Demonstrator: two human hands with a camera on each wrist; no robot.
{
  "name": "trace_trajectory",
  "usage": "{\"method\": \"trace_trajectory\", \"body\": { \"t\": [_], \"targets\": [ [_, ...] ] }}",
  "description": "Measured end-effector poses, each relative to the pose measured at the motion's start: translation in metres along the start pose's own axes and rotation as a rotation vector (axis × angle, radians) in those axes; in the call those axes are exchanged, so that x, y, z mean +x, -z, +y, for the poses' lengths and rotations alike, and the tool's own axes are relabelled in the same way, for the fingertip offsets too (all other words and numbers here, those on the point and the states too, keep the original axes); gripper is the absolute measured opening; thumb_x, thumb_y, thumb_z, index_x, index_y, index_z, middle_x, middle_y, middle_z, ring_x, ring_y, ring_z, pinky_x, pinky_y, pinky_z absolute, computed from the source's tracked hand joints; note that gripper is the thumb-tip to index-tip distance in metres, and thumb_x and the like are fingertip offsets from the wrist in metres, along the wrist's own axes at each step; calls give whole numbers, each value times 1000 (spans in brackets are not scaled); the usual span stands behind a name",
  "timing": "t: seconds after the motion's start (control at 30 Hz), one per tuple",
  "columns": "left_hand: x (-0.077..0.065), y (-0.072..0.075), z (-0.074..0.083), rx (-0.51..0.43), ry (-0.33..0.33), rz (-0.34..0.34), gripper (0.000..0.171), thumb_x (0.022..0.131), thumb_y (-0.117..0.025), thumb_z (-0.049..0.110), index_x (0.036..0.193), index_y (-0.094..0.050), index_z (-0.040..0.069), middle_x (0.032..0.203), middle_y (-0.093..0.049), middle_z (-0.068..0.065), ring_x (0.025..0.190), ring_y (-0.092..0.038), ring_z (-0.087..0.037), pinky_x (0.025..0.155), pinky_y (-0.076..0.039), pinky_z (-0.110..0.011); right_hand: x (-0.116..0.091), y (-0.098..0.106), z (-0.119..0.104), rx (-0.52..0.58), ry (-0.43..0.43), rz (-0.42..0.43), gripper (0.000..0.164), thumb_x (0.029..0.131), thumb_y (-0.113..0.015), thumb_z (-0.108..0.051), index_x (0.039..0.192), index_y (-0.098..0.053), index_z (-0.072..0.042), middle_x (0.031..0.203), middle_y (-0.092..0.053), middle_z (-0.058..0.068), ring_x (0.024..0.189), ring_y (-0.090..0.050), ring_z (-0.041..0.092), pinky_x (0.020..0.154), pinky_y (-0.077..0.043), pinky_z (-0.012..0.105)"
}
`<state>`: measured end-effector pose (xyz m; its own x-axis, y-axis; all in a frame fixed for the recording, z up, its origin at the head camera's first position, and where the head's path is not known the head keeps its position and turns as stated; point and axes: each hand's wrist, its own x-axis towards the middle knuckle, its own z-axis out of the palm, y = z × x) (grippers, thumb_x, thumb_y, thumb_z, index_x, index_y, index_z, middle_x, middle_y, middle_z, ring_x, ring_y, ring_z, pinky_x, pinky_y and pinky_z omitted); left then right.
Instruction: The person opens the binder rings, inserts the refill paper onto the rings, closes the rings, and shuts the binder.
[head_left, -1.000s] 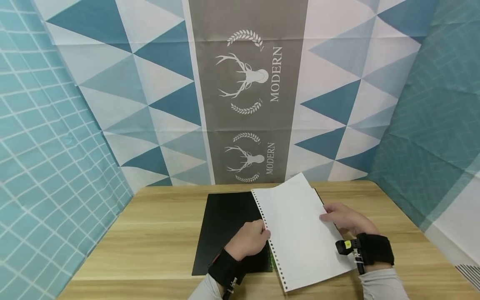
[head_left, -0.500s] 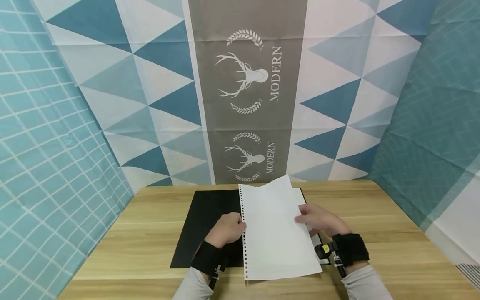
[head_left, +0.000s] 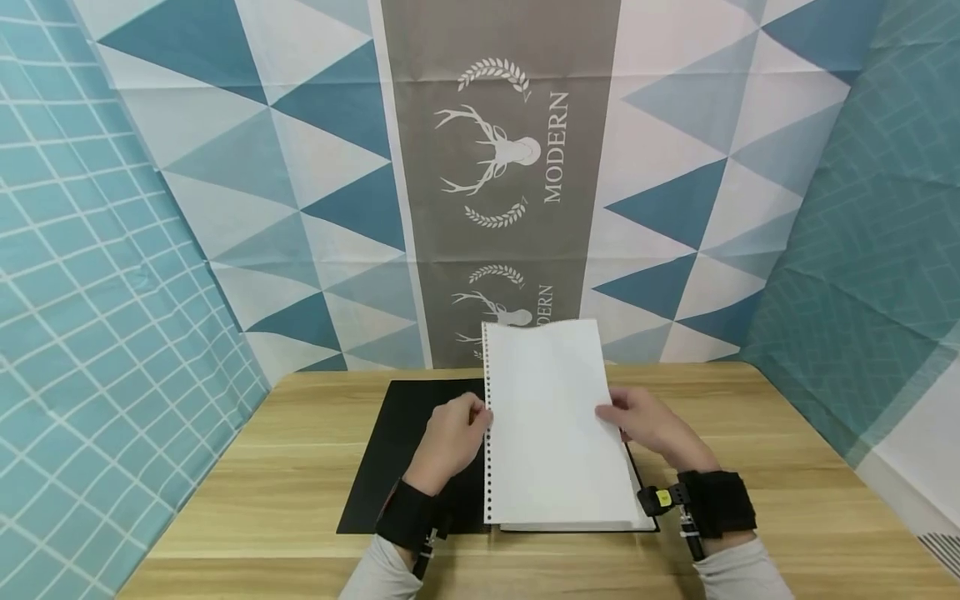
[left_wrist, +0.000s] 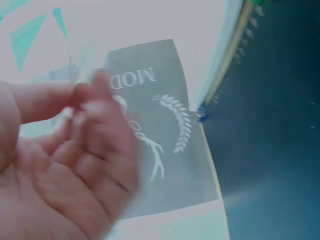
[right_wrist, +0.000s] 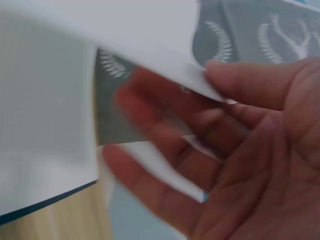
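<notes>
White loose-leaf paper point(head_left: 543, 425), with a row of punched holes down its left side, is held up over an open black binder. My left hand point(head_left: 452, 437) pinches the holed edge between thumb and fingers. On the opposite edge, my right hand point(head_left: 656, 429) grips the paper, thumb in front; the right wrist view shows the remaining fingers spread behind it. The binder's black cover point(head_left: 390, 467) lies flat to the left. Under the held paper, a stack of white pages point(right_wrist: 45, 125) rests on the binder's right half, mostly hidden from the head view.
The binder lies on a wood-grain table point(head_left: 255, 467). A patterned cloth backdrop point(head_left: 502, 208) with deer heads and triangles rises behind the table's far edge, with blue-green cloth point(head_left: 97, 292) along the left side.
The paper has shifted left and then up and away from me, straightening from a slant, with both hands on it. The binder moved left during the first half second.
</notes>
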<state>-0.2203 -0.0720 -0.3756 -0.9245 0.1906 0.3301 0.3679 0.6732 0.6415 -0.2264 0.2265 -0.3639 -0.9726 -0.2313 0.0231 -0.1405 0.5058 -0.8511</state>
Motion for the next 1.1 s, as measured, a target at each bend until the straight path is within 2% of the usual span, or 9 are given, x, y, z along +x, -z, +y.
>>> {"method": "trace_trajectory", "body": {
  "t": [0.1,0.17,0.3,0.37,0.47,0.6,0.73,0.93,1.1],
  "targets": [
    [2,3,7,-64,-13,59,11,100,-56,22,101,-62,13,73,-58,0,55,-50,-14,50,-42,-28,-2,9,-11,-6,63,72,38,102,-53,-21,132,-54,2,108,-67,19,86,-62,25,73,-55,40],
    [2,5,9,-123,-2,67,10,100,-56,22,105,-60,14,76,-60,0,55,-54,-13,51,-47,-29,-4,13,-16,-15,77,124,38,101,-54,-23,130,-55,1,105,-67,20,83,-62,26,68,-55,39],
    [2,2,7,-262,30,23,23,100,-54,18,122,-50,12,79,-65,-3,56,-64,-15,52,-55,-32,-6,18,-16,-26,60,170,34,101,-55,-22,124,-58,2,91,-65,17,69,-57,25,53,-48,33],
    [2,-1,6,-293,24,-8,30,100,-53,14,128,-44,11,82,-66,-4,59,-66,-16,54,-57,-30,-6,19,-13,-27,51,167,30,100,-56,-19,122,-59,3,85,-64,15,62,-53,25,49,-44,31],
    [2,-4,5,-253,-22,-35,22,100,-53,10,122,-51,9,82,-66,-6,62,-67,-15,55,-56,-27,-5,19,-10,-24,55,147,29,99,-57,-15,122,-59,4,77,-62,12,54,-50,23,46,-40,28],
    [1,-4,5,-78,-105,-50,14,96,-57,7,103,-69,11,84,-68,-4,63,-60,-13,53,-50,-26,-5,18,-8,-21,61,124,32,98,-58,-13,124,-57,4,67,-57,10,45,-44,19,42,-37,27],
    [0,-3,2,56,-138,-87,16,91,-64,6,103,-72,12,94,-70,-2,72,-59,-12,61,-53,-27,-6,17,-8,-30,52,94,31,97,-59,-13,124,-57,2,60,-53,8,40,-43,18,39,-36,28],
    [0,0,4,63,-196,-136,20,90,-65,4,109,-69,8,105,-67,-8,80,-62,-14,72,-57,-32,-10,20,-12,-39,36,72,32,97,-58,-11,127,-56,0,58,-53,6,41,-46,19,40,-41,30],
    [-1,1,9,62,-211,-165,22,89,-63,2,110,-68,7,105,-64,-11,77,-57,-15,69,-54,-31,-12,23,-13,-48,39,80,34,97,-59,-11,128,-55,1,61,-57,9,41,-49,20,39,-43,29]
  ]
}}
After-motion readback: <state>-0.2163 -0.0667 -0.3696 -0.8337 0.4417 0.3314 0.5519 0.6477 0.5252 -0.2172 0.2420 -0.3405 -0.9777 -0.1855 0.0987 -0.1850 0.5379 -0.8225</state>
